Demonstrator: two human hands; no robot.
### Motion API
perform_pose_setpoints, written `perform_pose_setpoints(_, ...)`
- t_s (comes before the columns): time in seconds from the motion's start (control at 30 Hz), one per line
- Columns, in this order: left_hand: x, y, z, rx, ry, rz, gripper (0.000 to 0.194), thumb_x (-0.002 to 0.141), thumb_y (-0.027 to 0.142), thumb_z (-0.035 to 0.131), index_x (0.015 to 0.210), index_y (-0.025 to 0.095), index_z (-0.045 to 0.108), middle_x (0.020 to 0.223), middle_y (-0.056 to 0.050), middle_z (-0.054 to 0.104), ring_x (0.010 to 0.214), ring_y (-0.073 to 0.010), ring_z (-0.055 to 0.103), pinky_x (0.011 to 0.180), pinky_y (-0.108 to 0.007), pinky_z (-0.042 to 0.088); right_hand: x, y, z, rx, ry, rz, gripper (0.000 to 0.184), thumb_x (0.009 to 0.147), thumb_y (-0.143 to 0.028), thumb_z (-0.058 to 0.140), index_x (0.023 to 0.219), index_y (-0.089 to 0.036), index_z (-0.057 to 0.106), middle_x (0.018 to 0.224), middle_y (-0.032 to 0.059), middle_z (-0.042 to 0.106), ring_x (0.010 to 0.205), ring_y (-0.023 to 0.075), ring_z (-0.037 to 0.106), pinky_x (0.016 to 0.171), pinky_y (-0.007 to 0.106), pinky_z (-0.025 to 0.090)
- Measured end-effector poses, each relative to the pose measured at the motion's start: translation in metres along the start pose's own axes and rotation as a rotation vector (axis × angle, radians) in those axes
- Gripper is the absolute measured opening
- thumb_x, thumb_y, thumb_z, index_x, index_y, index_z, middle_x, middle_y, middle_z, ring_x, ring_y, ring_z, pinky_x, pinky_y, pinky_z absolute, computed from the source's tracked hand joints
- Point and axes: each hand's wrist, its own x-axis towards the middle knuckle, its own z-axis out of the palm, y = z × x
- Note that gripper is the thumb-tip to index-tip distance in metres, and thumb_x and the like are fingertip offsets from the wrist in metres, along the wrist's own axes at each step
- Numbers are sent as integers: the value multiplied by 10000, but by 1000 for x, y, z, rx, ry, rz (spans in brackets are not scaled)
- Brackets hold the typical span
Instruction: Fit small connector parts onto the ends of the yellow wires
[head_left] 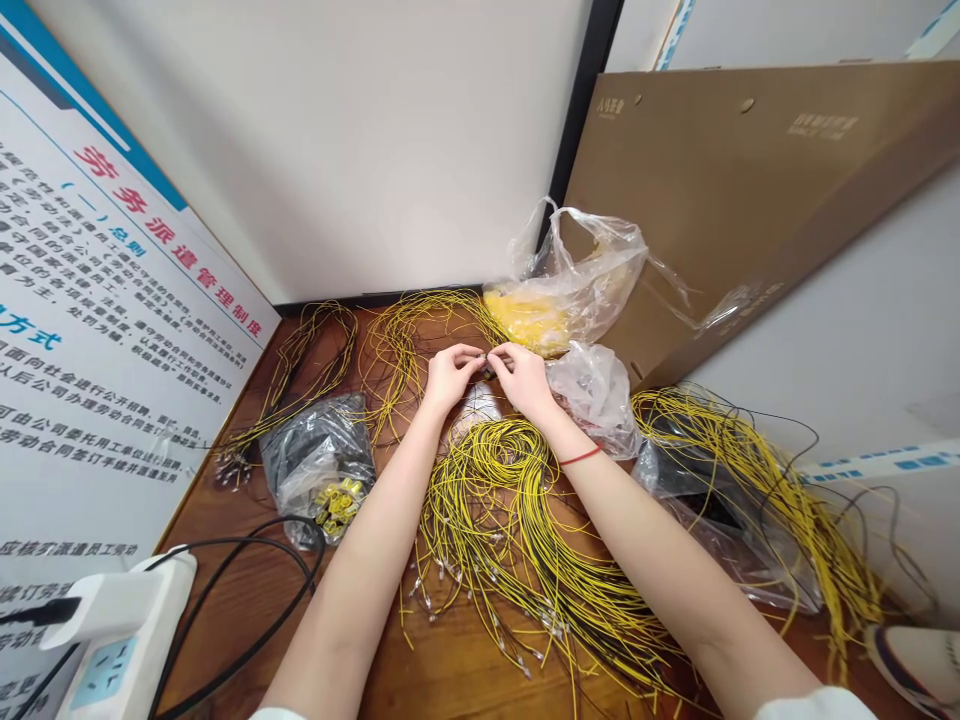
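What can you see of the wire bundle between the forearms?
The wire bundle is many thin yellow and black strands, apparently plastic-coated. It lies loose on the wood-look surface, curved into a loop at its far end and fanning out nearer the camera. Many ends carry silvery tips. The right forearm overlaps its edge; contact is unclear.

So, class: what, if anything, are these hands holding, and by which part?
Fingers of the left hand and right hand seem to pinch a small dark piece, mostly hidden; which part they grip cannot be told.
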Motion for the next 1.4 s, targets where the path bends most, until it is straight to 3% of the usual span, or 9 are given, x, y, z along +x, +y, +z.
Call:
perform_pose_setpoints(0.2, -1, 0, 0, -5, -9, 5, 108, 709, 145, 676, 816, 140, 692, 791, -63, 749, 758, -184, 708, 747, -290, 533, 0, -1, -1, -101, -19, -48, 162, 872, -214, 507, 747, -189, 607, 761, 50, 661, 730, 176, 604, 742, 298, 467)
perform_pose_setpoints(1.07, -2, 3, 1, 63, -14, 3, 114, 698, 98, 649, 772, 147, 722, 773, -54, 749, 751, -202, 703, 798, -329, 537, -2, -1, 0, -160, -26, -112, 148, 845, -141, 543, 726, -191, 614, 757, 45, 659, 723, 176, 597, 729, 283, 450)
perform_pose_setpoints(1.4, 1, -1, 1, -4, 5, -4, 101, 714, 140, 667, 810, 131, 696, 751, -54, 744, 726, -184, 707, 758, -309, 544, -1, 2, 1, -104, 12, -92, 122, 874, -171, 520, 810, -173, 623, 820, 64, 665, 755, 176, 605, 753, 295, 474)
